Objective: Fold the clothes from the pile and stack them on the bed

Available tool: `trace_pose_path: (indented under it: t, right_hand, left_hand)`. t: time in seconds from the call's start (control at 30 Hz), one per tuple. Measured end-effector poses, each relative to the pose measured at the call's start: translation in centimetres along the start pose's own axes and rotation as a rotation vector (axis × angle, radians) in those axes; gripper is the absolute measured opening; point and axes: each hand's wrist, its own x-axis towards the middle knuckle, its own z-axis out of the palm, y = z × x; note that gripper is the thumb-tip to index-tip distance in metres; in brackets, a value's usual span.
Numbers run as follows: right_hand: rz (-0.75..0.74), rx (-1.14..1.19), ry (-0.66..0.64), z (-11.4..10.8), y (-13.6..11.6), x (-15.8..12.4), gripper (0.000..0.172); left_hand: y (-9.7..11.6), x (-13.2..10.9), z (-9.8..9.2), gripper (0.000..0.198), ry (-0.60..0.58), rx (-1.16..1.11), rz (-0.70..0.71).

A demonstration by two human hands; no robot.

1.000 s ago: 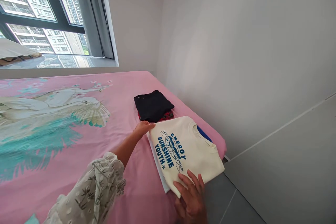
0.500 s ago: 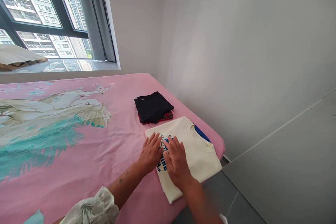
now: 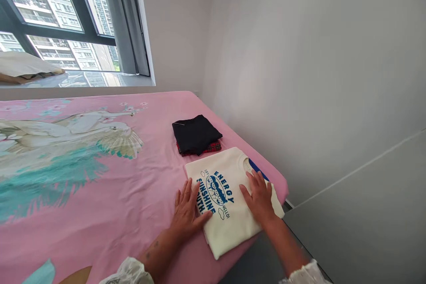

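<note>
A pink printed bedsheet (image 3: 140, 204) covers the bed. At its near right corner lies the folded cream crew-neck shirt (image 3: 236, 215), blue lettering facing up, its right end reaching the mattress edge above the grey floor (image 3: 244, 262). Just beyond sits a folded black garment (image 3: 197, 134) on a red plaid one (image 3: 214, 147). The left hand (image 3: 187, 213) lies flat-fingered across the shirt's left edge; the right hand (image 3: 261, 195) spreads near the collar, neither gripping. A sideways push could slide the shirt off, or uneven smoothing could shift its folds.
</note>
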Motion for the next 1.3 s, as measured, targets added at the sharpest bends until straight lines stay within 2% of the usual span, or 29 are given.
trace_pose_path:
  t: [0.1, 0.2, 0.3, 0.4, 0.47, 0.53, 0.6, 0.67, 0.73, 0.87, 1.0, 1.17, 1.3]
  right_hand:
    - [-0.027, 0.015, -0.049, -0.5, -1.3, -3.5, 0.057]
    - [-0.174, 0.053, -0.113, -0.7, -5.5, -4.9, 0.053]
    - [-0.279, 0.049, -0.196, -0.1, -10.2, -3.8, 0.051]
    - [-0.297, 0.0, -0.323, 1.6, -13.1, -1.3, 0.053]
    - [-0.268, -0.026, -0.47, 2.7, -13.7, 0.3, 0.054]
    - [-0.2, -0.051, -0.574, 3.5, -14.1, 1.6, 0.056]
    - [-0.13, -0.083, -0.563, 4.0, -14.6, 2.5, 0.06]
    - [-0.087, -0.1, -0.496, 4.6, -15.5, 2.9, 0.066]
    - [-0.067, -0.09, -0.47, 5.3, -16.4, 3.2, 0.065]
    - [-0.013, -0.078, -0.562, 6.9, -16.9, 4.2, 0.059]
    - [-0.01, -0.065, -0.569, 7.1, -15.3, 5.4, 0.063]
    - [-0.022, -0.051, -0.542, 5.5, -13.3, 4.9, 0.066]
    - [-0.065, -0.001, -0.456, 3.0, -12.9, 2.3, 0.067]
  left_hand:
    - [0.7, -3.2, 1.1, 0.088, 0.046, 0.057, 0.102]
    - [2.3, -5.6, 2.2, 0.099, 0.066, 0.103, 0.095]
    - [3.9, -8.1, 2.9, 0.1, 0.083, 0.152, 0.075]
    - [3.8, -11.6, 2.6, 0.099, 0.118, 0.206, 0.113]
    - [2.2, -14.4, 1.3, 0.094, 0.164, 0.266, 0.106]
    - [-0.5, -17.4, -0.8, 0.08, 0.227, 0.357, -0.034]
    - [-3.7, -20.1, -3.4, 0.066, 0.263, 0.443, -0.276]
    - [-6.6, -22.5, -5.8, 0.065, 0.244, 0.478, -0.482]
    - [-8.5, -24.0, -7.4, 0.068, 0.194, 0.472, -0.565]
    - [-9.2, -25.0, -8.2, 0.067, 0.162, 0.469, -0.572]
    - [-8.7, -24.6, -7.7, 0.065, 0.188, 0.5, -0.558]
    - [-8.5, -24.1, -7.9, 0.067, 0.213, 0.489, -0.511]
    - [-8.3, -23.8, -8.3, 0.066, 0.216, 0.455, -0.514]
